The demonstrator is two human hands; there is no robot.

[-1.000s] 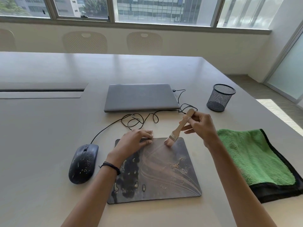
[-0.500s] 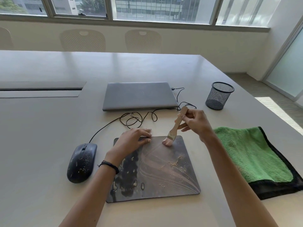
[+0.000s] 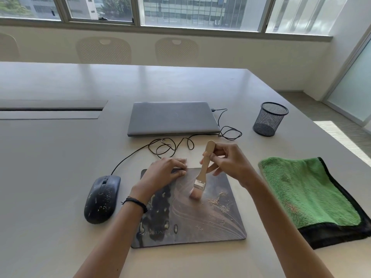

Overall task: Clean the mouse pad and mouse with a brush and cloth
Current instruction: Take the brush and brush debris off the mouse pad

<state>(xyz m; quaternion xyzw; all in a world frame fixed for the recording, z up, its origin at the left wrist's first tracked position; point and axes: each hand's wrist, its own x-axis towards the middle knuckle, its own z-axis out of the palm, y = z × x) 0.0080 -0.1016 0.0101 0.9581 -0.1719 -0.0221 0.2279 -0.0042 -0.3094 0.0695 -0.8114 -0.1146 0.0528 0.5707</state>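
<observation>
A dark patterned mouse pad point(image 3: 208, 223) lies on the table in front of me, with pale crumbs scattered over its right half. My left hand point(image 3: 162, 175) presses flat on the pad's far left corner. My right hand point(image 3: 228, 161) grips the wooden handle of a small brush point(image 3: 201, 173), whose bristles touch the middle of the pad. A black wired mouse point(image 3: 102, 199), speckled with crumbs, sits left of the pad. A folded green cloth point(image 3: 307, 193) with a black edge lies to the right.
A closed grey laptop point(image 3: 172, 118) lies behind the pad, and the mouse's black cable point(image 3: 170, 146) coils in front of it. A black mesh cup point(image 3: 270, 119) stands at the back right. The table's right edge point(image 3: 321, 127) runs past the cup and cloth.
The brush has swept from the pad's far edge toward me, to the middle of the pad. My left hand stays on the pad's far left corner.
</observation>
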